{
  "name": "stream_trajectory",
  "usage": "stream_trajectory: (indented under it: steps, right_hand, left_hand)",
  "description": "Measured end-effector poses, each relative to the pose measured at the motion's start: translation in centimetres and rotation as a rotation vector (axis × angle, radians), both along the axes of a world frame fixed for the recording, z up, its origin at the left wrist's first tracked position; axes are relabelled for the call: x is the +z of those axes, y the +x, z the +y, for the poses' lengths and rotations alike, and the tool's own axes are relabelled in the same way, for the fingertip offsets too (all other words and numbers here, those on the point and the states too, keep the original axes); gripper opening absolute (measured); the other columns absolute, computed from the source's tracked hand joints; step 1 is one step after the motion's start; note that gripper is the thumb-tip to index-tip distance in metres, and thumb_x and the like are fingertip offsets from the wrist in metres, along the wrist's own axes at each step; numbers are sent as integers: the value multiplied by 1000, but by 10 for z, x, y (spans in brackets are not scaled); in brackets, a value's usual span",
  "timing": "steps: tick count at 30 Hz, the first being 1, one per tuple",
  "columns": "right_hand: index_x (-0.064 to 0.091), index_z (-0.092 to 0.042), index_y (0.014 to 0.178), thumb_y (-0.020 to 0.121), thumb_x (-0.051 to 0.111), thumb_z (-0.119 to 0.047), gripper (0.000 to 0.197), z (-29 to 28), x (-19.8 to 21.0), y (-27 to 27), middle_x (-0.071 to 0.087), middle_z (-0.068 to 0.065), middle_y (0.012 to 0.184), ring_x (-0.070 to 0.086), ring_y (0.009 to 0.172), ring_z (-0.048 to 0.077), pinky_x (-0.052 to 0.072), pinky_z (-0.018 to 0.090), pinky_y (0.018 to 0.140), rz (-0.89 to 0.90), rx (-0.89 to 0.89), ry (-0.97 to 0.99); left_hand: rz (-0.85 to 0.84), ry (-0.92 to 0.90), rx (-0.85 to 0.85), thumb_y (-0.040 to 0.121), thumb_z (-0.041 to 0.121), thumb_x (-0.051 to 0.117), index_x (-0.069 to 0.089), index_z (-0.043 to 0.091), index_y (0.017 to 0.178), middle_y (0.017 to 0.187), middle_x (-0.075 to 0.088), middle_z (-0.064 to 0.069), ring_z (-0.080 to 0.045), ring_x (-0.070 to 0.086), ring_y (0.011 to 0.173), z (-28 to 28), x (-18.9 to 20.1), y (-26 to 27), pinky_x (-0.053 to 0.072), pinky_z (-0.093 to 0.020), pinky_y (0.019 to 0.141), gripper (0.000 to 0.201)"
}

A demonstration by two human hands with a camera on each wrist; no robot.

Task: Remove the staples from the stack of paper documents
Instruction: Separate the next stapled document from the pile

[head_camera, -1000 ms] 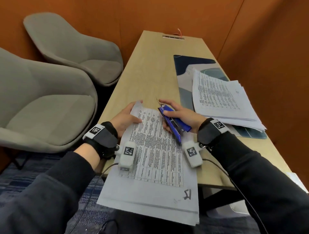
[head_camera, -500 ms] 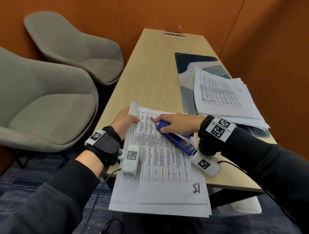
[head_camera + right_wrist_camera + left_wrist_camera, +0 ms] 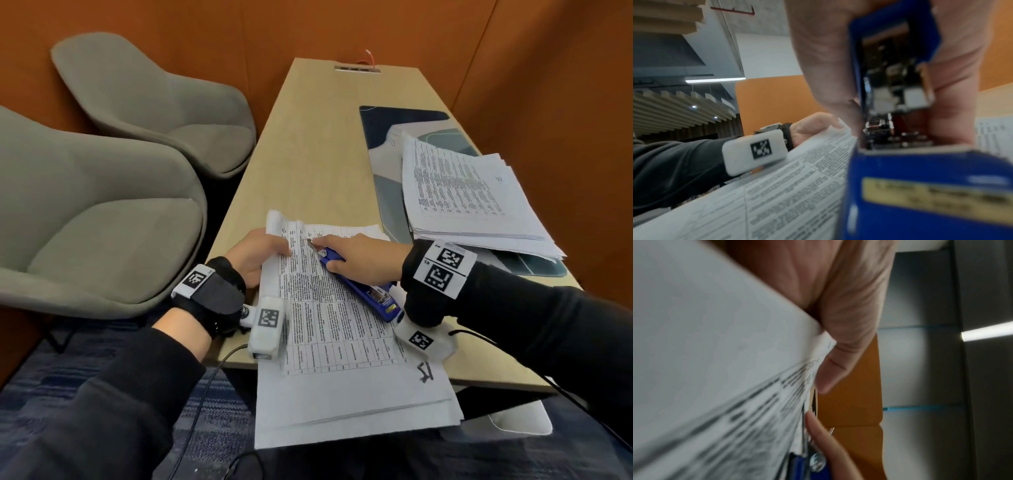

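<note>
The staple itself is too small to make out on the printed document (image 3: 329,308). The right hand (image 3: 363,257) covers the middle of the blue stapler (image 3: 371,294), and its near end is blurred in the right wrist view. The left wrist view smears the print.

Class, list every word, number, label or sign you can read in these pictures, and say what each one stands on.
Printed tables on the document: too small to read.
Black handwritten mark near its bottom edge: unclear.
Yellow label on the blue stapler: blurred.
Paper stack: print too small.
Wrist tags: square coded patterns; small side letters unreadable.
</note>
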State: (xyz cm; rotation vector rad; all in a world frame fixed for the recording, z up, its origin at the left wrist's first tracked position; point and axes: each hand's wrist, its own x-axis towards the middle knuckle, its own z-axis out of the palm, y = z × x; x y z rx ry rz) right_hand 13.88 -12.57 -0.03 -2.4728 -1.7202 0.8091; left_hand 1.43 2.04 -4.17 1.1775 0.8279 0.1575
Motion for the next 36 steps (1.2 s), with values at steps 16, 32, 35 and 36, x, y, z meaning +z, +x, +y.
stream_trajectory:
  steps: [16, 32, 35, 36]
  right_hand:
    - [17, -30, 154, 105, 37, -32, 53, 17, -12, -8, 62, 14, 119, 60, 95, 28, 49, 38, 86, -112, 10, 108]
    - [7, -34, 155, 103, 31, -23, 58, 10, -8, 4, 54, 9, 82, 52, 65, 22, 41, 32, 55, -539, 188, 45]
    - [22, -37, 153, 104, 35, -33, 51, -1, -1, 29, 53, 12, 139, 55, 116, 29, 43, 35, 96, -159, 34, 22]
    - [25, -36, 153, 104, 37, -32, 50, -6, 1, 33, 47, 9, 146, 50, 125, 27, 38, 34, 101, -119, 28, -13]
  left_hand:
    - [-8, 4, 30, 90, -8, 52, 59, -8, 112, 96, 69, -26, -35, 70, 78, -2, -1, 9, 59, -42, 65, 23]
    - [145, 498, 46, 80, -9, 57, 61, -6, 107, 105, 65, -27, -38, 65, 98, -9, 0, 23, 52, -52, 89, 28]
    - [153, 612, 12, 78, -12, 57, 46, 16, 134, 132, 52, -12, -31, 55, 117, -4, 0, 22, 49, -44, 97, 64]
    - [177, 660, -21, 79, -11, 59, 40, 22, 139, 137, 47, -10, -29, 52, 120, -3, 2, 22, 48, -39, 97, 71]
